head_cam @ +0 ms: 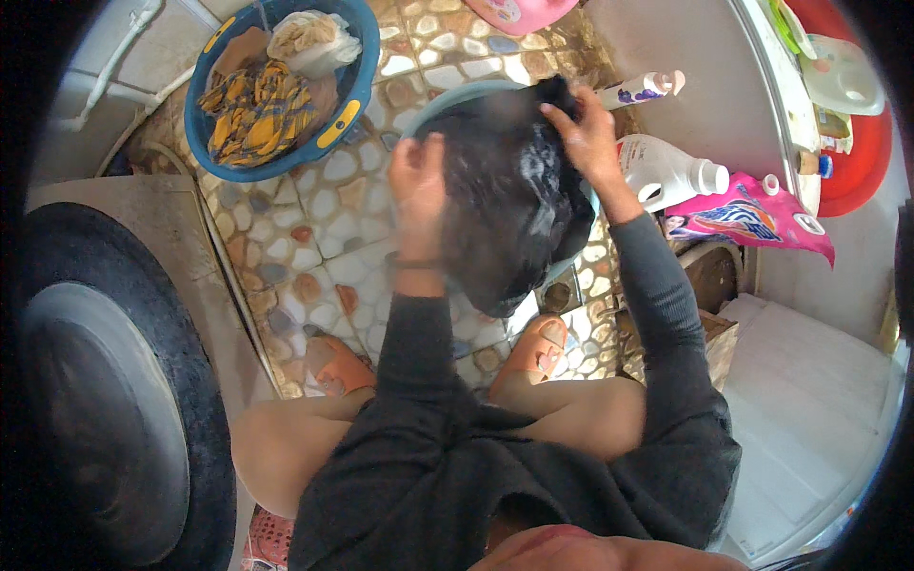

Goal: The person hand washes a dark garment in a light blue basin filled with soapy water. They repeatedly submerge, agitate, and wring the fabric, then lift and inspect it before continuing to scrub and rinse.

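Wet black cloth [500,207] is spread between my hands over a light blue basin [471,89], covering most of the basin and hanging past its near rim. My right hand [589,135] grips a bunched edge of the cloth at the far right. At the cloth's left edge is my left hand [419,168], its fingers bent and somewhat blurred; whether it pinches the cloth does not show. What lies in the basin beneath the cloth is hidden.
A blue tub [368,78] with yellow plaid cloth stands at the upper left. White bottles [660,168] and a pink detergent bag [750,214] are on the right. A large dark round vessel [193,342] is at the left, a white box [800,421] at the lower right.
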The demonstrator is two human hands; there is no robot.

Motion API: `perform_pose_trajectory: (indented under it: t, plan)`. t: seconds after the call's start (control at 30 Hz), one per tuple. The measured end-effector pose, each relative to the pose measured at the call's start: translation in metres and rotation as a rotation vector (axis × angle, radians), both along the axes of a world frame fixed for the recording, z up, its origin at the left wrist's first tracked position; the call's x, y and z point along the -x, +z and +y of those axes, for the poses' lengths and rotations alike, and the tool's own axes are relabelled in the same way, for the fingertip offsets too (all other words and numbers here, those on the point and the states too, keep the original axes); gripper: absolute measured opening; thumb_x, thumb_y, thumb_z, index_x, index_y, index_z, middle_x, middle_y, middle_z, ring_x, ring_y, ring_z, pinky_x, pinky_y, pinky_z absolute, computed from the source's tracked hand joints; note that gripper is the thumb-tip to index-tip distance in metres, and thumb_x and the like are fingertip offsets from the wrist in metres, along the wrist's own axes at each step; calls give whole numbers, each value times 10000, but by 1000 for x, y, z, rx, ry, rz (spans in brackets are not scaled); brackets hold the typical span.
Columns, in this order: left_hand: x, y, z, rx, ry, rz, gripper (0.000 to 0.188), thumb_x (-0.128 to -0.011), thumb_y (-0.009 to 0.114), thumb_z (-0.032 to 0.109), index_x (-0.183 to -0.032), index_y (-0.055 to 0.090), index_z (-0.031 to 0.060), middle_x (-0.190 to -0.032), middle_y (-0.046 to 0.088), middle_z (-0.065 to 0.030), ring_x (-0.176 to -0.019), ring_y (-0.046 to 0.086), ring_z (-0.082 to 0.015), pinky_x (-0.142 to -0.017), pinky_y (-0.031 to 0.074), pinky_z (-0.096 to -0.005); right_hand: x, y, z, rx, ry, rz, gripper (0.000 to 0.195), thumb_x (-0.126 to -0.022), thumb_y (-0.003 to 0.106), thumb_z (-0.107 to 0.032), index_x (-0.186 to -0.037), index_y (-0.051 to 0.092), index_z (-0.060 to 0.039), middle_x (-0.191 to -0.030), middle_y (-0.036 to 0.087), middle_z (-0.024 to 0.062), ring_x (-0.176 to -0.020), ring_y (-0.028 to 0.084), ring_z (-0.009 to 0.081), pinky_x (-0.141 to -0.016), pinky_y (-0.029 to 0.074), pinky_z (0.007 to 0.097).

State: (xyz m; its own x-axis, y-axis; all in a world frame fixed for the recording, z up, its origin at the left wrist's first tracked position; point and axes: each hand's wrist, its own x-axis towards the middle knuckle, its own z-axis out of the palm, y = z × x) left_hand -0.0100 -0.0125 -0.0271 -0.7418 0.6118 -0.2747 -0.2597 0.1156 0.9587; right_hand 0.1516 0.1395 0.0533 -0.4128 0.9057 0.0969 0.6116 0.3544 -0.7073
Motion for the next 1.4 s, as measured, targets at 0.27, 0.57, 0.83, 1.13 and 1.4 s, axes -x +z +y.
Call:
perform_pose_trajectory:
  t: [0.27,0.57,0.83,1.13,1.4]
  plan:
    - [-32,-81,10,281,-17,-98,746,-767,787,317,-1257,441,-125,-1185,587,-192,-1045,588,-268,-920,454,-364,13,-159,3,190,464,-571,351,-819,656,-184,-1139,588,-57,-1023,646,215,-976,618,396,-838,490,482]
    - [-40,-178,-17,289,-57,-235,474,-916,600,279,-1200,539,-97,-1108,629,-165,-954,633,-291,-788,518,-400,50,-140,31,462,452,-562,553,-816,644,-504,-1122,659,-43,-1130,643,209,-1008,625,370,-879,481,458]
    - [-44,-83,1,516,-361,-9,618,-881,601,455,-1166,569,-92,-1075,642,-167,-877,645,-306,-768,510,-387,34,-168,25,165,864,-1074,536,-727,697,-447,-1056,669,-25,-956,674,232,-934,647,373,-802,509,483]
    - [-42,-112,-6,439,-94,-24,599,-777,709,472,-872,638,-115,-818,670,-240,-760,652,-365,-696,491,-462,43,-156,47,489,288,-613,468,-848,630,-441,-960,685,10,-955,679,250,-927,660,386,-797,500,486]
    - [-49,-138,8,685,-50,-1,531,-836,645,408,-909,625,-118,-911,656,-254,-870,638,-370,-771,467,-453,43,-164,30,31,806,-1020,255,-792,558,-139,-990,693,-54,-881,703,166,-824,690,337,-690,528,476]
